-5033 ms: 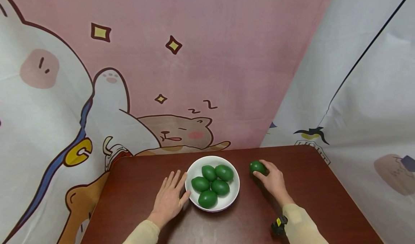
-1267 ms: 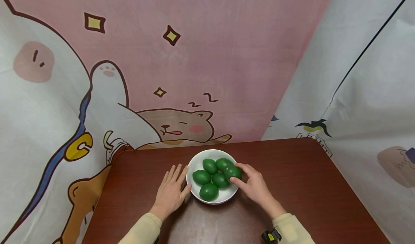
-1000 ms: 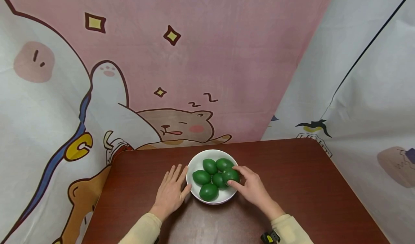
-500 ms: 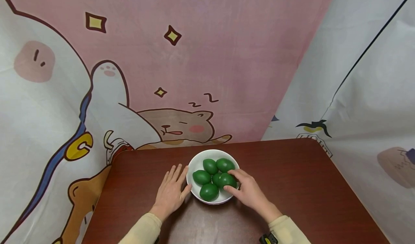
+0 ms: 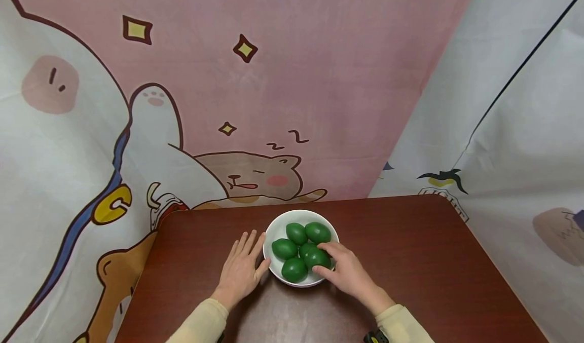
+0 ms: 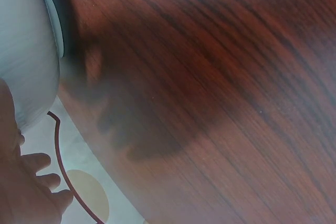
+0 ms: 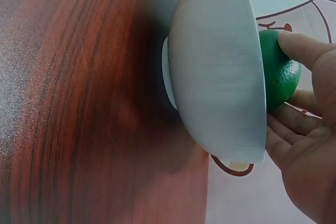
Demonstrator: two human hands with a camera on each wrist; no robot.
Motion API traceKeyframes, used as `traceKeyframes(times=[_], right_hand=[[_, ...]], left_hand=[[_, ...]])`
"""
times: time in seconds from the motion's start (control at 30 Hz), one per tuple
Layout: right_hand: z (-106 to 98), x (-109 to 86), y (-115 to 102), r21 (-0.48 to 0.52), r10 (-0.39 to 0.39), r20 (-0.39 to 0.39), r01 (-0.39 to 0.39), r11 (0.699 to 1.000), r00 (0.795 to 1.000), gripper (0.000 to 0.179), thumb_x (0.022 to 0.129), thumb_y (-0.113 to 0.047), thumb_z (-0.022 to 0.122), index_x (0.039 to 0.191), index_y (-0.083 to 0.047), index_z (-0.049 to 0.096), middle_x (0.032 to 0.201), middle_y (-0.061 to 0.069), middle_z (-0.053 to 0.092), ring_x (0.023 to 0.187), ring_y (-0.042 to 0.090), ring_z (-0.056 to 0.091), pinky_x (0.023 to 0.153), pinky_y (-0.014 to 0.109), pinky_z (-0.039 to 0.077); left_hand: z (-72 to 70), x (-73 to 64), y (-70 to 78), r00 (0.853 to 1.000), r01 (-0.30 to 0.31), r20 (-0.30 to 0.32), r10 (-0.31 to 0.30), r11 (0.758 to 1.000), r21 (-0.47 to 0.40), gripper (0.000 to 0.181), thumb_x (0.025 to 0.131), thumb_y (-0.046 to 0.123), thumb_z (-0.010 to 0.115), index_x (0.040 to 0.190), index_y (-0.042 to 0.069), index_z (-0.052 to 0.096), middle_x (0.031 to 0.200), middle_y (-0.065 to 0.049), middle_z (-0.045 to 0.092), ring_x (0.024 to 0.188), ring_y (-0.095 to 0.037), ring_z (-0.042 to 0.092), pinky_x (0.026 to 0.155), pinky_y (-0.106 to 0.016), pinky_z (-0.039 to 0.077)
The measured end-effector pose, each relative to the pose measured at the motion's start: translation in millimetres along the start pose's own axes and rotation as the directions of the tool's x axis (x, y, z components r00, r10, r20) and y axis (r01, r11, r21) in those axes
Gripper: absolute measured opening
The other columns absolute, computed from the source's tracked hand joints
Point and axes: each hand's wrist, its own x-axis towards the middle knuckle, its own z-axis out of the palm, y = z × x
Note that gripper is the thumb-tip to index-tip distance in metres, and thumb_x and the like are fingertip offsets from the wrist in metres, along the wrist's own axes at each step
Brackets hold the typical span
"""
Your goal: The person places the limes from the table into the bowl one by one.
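A white bowl stands on the table with several green limes lying in it. My right hand reaches over the bowl's right side and holds another lime between thumb and fingers. That lime partly covers one beneath it. In the right wrist view, the held lime shows above the bowl's rim, with the thumb on one side and fingertips on the other. My left hand lies at the bowl's left side, fingers straight and spread, thumb and fingertips right at the rim.
The dark red-brown wooden table extends on both sides of the bowl. Its back edge meets a hanging cloth printed with cartoon animals. A black device sits at my right wrist.
My right hand has carried its lime from the table at the bowl's right into the bowl, then moved slightly left and nearer over the last second. The left hand stays beside the bowl.
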Motion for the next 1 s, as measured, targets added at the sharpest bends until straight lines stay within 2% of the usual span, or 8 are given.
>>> traceKeyframes(times=[0.57,0.73,0.9,1.0], right_hand=[[5.8,-0.9,-0.6,-0.055,-0.080,0.009,0.080,0.995,0.997,0.049,0.080,-0.026,0.089,0.120,-0.004,0.071,0.116,0.003,0.070,0.110,0.021,0.066,0.092,0.042,0.056],[5.6,-1.3,-0.7,-0.037,-0.101,-0.008,0.100,0.994,0.995,0.046,0.080,-0.026,0.089,0.117,-0.004,0.072,0.115,0.003,0.071,0.109,0.021,0.066,0.092,0.042,0.056],[5.2,-2.8,0.5,-0.015,-0.092,-0.030,0.092,0.996,0.995,0.038,0.085,-0.022,0.085,0.117,-0.004,0.073,0.115,0.003,0.071,0.109,0.020,0.067,0.091,0.041,0.057],[5.2,-4.0,1.7,-0.001,-0.091,-0.068,0.091,0.996,0.994,0.034,0.087,-0.018,0.084,0.116,-0.005,0.073,0.114,0.003,0.071,0.108,0.019,0.068,0.090,0.042,0.058]], left_hand=[[-1.7,-1.5,-0.2,1.000,0.019,0.018,-0.019,1.000,-0.016,0.068,0.104,0.049,0.054,0.162,0.018,0.037,0.163,-0.019,0.039,0.154,-0.039,0.029,0.123,-0.055,0.026],[-1.9,-1.9,0.4,1.000,0.020,0.015,-0.020,1.000,-0.008,0.068,0.104,0.049,0.054,0.162,0.017,0.037,0.163,-0.019,0.039,0.154,-0.038,0.029,0.124,-0.054,0.026],[-2.2,-1.4,1.0,1.000,0.013,-0.001,-0.013,1.000,-0.011,0.068,0.104,0.049,0.055,0.161,0.017,0.039,0.162,-0.019,0.040,0.153,-0.039,0.031,0.123,-0.056,0.028],[-2.1,-0.3,2.1,1.000,0.006,-0.014,-0.006,1.000,-0.018,0.067,0.103,0.047,0.056,0.160,0.016,0.041,0.161,-0.020,0.042,0.152,-0.041,0.033,0.122,-0.057,0.029]])
